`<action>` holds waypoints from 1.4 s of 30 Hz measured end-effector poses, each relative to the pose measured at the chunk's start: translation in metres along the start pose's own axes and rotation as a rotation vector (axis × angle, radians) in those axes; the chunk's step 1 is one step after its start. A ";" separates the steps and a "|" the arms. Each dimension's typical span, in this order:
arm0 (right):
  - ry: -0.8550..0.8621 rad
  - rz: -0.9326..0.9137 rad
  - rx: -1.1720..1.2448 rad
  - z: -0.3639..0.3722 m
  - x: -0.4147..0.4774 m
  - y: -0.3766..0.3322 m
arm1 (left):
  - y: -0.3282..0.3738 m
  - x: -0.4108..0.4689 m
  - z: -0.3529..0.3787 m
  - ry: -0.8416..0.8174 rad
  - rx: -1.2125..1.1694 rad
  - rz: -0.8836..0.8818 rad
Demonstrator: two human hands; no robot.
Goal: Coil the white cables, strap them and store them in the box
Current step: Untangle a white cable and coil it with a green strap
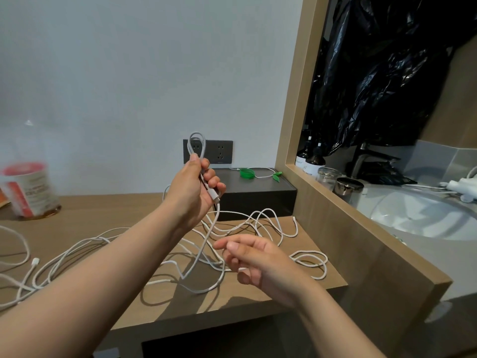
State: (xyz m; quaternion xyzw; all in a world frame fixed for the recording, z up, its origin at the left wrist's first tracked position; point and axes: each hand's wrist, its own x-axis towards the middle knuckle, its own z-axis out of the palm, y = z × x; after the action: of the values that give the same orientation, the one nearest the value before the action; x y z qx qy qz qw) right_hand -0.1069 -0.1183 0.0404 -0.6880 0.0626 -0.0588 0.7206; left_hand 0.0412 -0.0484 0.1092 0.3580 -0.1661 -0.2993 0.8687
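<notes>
Left hand [195, 187] raised mid-frame, fist gripping looped white cable [196, 140]; right hand [254, 260] lower centre above counter [258, 299], fingers half-curled, grip unclear.

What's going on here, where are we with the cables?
A person is coiling a white cable. The left hand grips a few loops of it above the wooden table, and the rest trails down. The right hand hovers by the trailing length; whether it holds it is unclear. More white cables lie loose on the table. Green straps sit on the black box. Nothing looks strapped or stored yet.
</notes>
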 end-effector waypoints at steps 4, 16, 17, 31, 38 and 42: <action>0.030 0.003 -0.039 0.006 0.006 0.001 | -0.004 0.002 0.001 -0.010 0.022 0.014; 0.187 -0.006 -0.323 -0.032 -0.019 -0.013 | 0.008 -0.001 -0.021 -0.023 0.362 0.066; 0.229 -0.017 -0.394 -0.037 -0.022 -0.015 | 0.006 -0.002 -0.023 -0.039 0.396 0.070; 0.432 -0.182 -0.781 -0.069 -0.042 -0.039 | -0.016 -0.025 -0.020 -0.270 1.042 0.295; 0.410 -0.163 -0.820 -0.070 -0.049 -0.050 | -0.012 -0.033 -0.014 -0.240 0.853 0.139; 0.385 -0.108 -1.039 -0.065 -0.047 -0.045 | -0.008 -0.029 -0.016 -0.212 0.885 0.127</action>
State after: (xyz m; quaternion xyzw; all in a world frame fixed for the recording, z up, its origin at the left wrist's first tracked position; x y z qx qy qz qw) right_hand -0.1646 -0.1767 0.0831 -0.9318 0.1789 -0.1817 0.2583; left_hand 0.0240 -0.0257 0.0899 0.6512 -0.3877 -0.1807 0.6269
